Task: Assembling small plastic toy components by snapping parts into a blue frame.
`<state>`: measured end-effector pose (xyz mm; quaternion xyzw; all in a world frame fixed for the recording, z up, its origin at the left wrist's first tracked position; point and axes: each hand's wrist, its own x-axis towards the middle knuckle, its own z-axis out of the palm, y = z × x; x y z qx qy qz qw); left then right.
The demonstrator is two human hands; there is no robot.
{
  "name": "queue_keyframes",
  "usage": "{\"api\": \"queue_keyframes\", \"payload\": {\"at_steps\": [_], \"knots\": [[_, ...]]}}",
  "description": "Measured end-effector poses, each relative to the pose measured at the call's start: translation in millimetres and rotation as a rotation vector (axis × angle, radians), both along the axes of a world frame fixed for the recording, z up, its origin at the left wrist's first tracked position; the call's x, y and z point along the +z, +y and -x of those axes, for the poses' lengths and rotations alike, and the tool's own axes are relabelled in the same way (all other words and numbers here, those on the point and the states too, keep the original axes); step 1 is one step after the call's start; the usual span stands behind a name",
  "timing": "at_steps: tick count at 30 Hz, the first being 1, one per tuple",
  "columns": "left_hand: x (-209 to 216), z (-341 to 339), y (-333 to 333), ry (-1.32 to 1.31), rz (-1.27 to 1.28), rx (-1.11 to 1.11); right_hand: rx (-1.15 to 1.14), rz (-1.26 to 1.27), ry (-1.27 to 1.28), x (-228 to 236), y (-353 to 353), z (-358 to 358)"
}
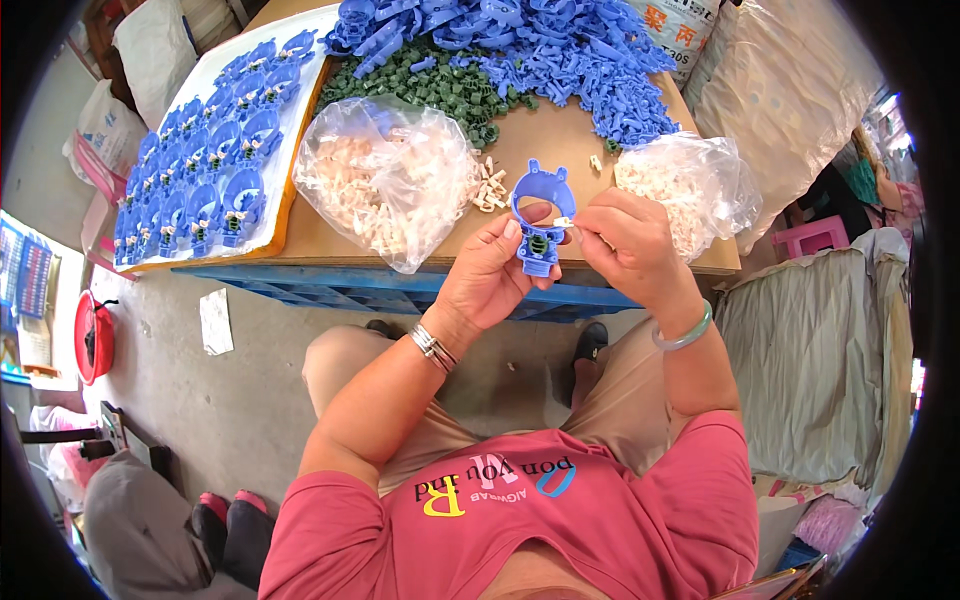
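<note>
My left hand (pixel 485 275) is closed around the lower part of a blue plastic toy part (pixel 545 183), which has a large open ring above a small body. A dark green plastic piece (pixel 540 243) sits in that body. Between the fingertips of my right hand (pixel 635 240) is a small cream plastic piece (pixel 563 222), pinched against the right side of the blue part, just below the ring. Both hands are held over the near edge of the brown tabletop (pixel 545 128). My right fingers partly hide the cream piece.
Clear bags of cream pieces (pixel 385 180) (pixel 690 190) lie on either side. Behind are heaps of green pieces (pixel 425 95) and blue parts (pixel 530 40). A white tray (pixel 300 110) at left bears rows of blue parts. Another person's legs (pixel 150 530) show at lower left.
</note>
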<state>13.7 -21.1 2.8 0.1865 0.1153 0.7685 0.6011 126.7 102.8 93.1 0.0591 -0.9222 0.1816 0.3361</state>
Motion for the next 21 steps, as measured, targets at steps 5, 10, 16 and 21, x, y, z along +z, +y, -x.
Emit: {"api": "queue_keyframes", "payload": {"at_steps": [5,10,16,21], "knots": [[3.9,-1.4,-1.0,-0.011,0.039,0.0,0.04,-0.067,-0.045,5.5,2.7,-4.9],[5.2,-3.0,-1.8,0.058,0.042,0.03,0.089,-0.166,-0.133,7.0,2.6,-7.2],[1.4,-3.0,-0.3,0.118,0.049,0.034,0.067,-0.232,-0.182,3.4,-0.8,-7.1],[-2.3,0.0,-1.1,0.117,0.036,0.006,0.056,-0.253,-0.207,1.6,-1.1,-6.9]]}}
